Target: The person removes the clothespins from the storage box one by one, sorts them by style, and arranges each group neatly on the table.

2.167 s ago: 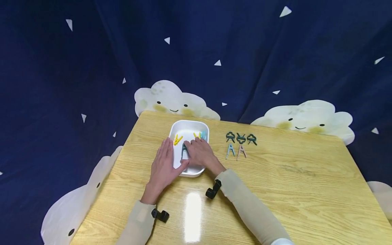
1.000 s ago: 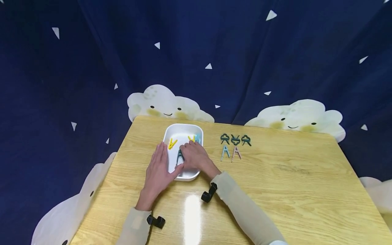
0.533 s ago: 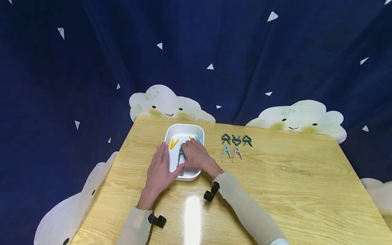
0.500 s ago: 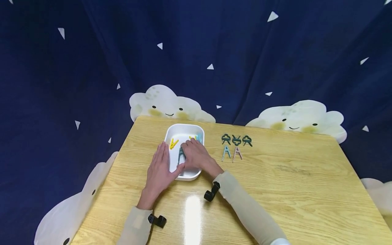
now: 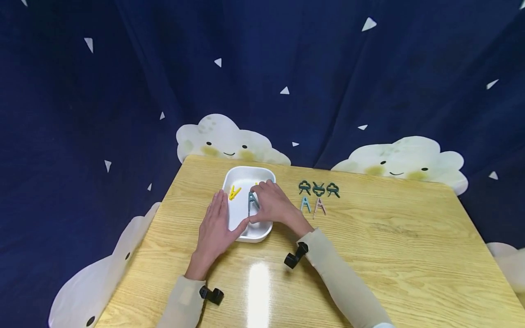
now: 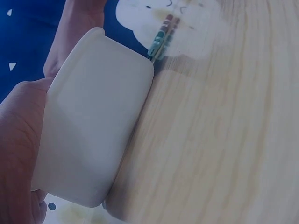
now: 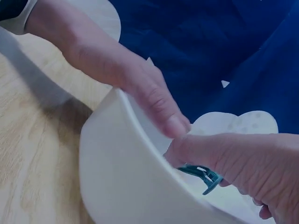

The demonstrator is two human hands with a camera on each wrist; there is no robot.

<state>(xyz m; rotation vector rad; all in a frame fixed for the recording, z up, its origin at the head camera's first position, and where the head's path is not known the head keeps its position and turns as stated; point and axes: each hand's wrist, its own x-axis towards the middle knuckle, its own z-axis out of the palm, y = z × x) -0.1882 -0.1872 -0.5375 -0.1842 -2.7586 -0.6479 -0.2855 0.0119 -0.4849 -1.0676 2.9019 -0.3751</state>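
In the head view my right hand [image 5: 274,202] is inside a white tub [image 5: 238,226], pinching a dark teal clothespin [image 5: 251,200] between thumb and fingers. The right wrist view shows part of that clothespin [image 7: 205,177] behind the thumb. My left hand [image 5: 216,223] rests along the tub's left rim with straight fingers, its thumb reaching over the near side to the right thumb. A yellow clothespin [image 5: 234,192] lies at the tub's upper left. Of another yellow one [image 5: 256,184], only a tip shows beside my right hand. In the left wrist view the tub's side wall [image 6: 98,116] blocks its inside.
Right of the tub lie several dark green cloud-shaped clips [image 5: 318,189] in a row. Below them are a light blue clothespin [image 5: 305,204] and a pink clothespin [image 5: 319,207]. The wooden table [image 5: 369,255] meets a dark blue curtain [image 5: 320,54] at the back.
My right hand has shifted right and slightly up within the tub, the teal clothespin moving with it. It now covers the light blue thing at the tub's right wall. My left hand stays put.
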